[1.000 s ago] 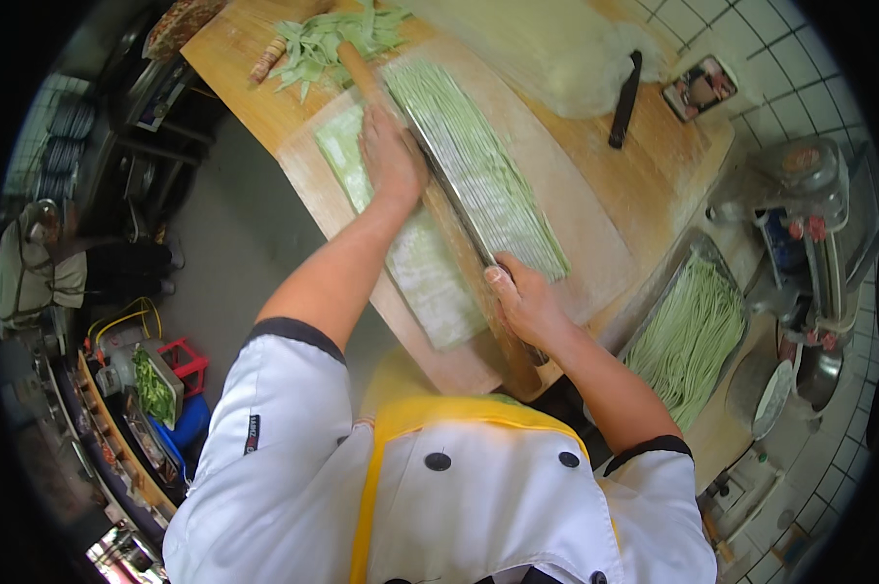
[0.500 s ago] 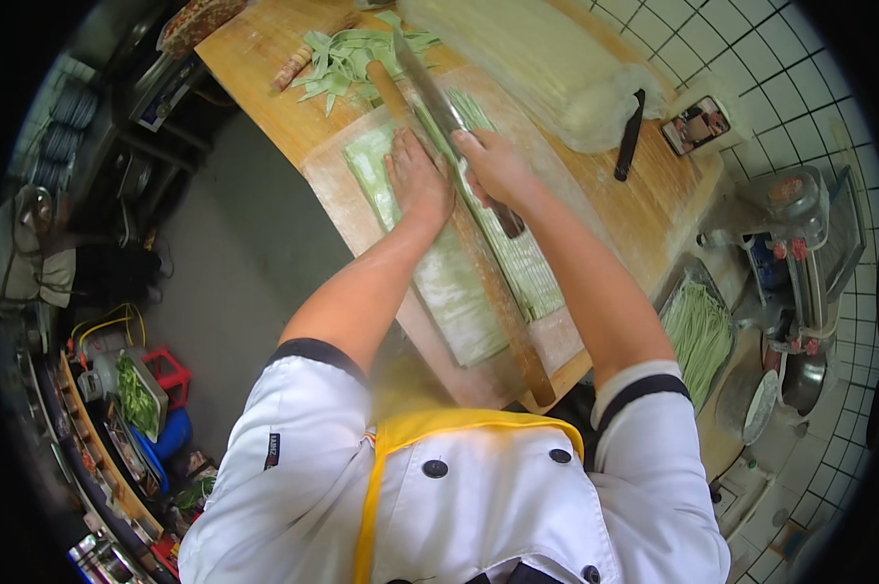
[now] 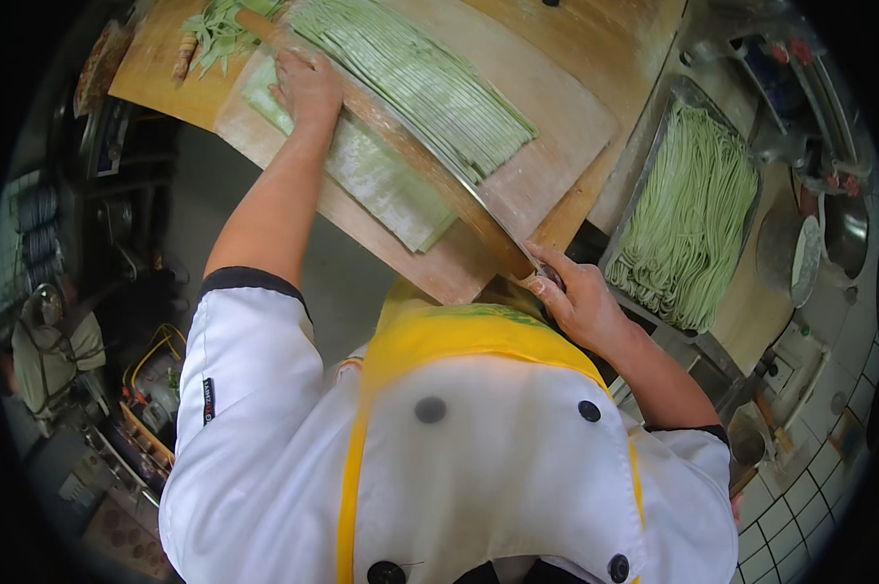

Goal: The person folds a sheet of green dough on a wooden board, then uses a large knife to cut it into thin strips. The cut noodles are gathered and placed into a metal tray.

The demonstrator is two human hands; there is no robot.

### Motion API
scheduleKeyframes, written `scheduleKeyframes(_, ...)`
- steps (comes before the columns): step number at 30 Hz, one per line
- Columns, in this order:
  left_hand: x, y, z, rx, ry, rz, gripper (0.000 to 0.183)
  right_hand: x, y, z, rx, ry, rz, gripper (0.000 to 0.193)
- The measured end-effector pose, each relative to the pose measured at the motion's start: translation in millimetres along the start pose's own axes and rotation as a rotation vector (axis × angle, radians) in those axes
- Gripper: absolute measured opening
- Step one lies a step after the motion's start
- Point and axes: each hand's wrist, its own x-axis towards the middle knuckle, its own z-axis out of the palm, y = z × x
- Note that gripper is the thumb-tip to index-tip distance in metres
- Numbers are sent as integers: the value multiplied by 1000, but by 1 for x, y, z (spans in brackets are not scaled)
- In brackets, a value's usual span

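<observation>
Knife (image 3: 503,223) lying along the wooden rolling pin (image 3: 401,135), its handle clamped in the right hand's (image 3: 581,297) grip! Left hand (image 3: 308,90) sits on the pin's far stretch, that grip apart, fingers spread. Folded green dough (image 3: 391,185) this side, cut strips (image 3: 420,83) beyond, all on the floured board (image 3: 547,161) atop the worktop (image 3: 147,83)!
</observation>
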Motion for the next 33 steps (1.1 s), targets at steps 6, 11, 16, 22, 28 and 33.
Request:
scheduleKeyframes(6, 1, -1, 1, 48, -49, -16, 65, -6, 18, -6, 33, -51, -19, 43)
scheduleKeyframes(11, 5, -4, 4, 164, 94, 151, 62, 5, 26, -4, -23, -14, -76, 38)
scheduleKeyframes(16, -1, -6, 11, 66, 65, 83, 60, 43, 21, 4, 37, -56, -40, 38)
scheduleKeyframes(22, 0, -4, 9, 179, 62, 144, 57, 113, -16, 20, 19, -33, -101, 43)
scheduleKeyframes(28, -11, 4, -4, -138, 82, 64, 60, 215, -76, 34, -61, 47, -288, 46)
scheduleKeyframes(33, -11, 11, -10, -136, 101, 59, 59, 302, -132, 38, -119, -5, -208, 44)
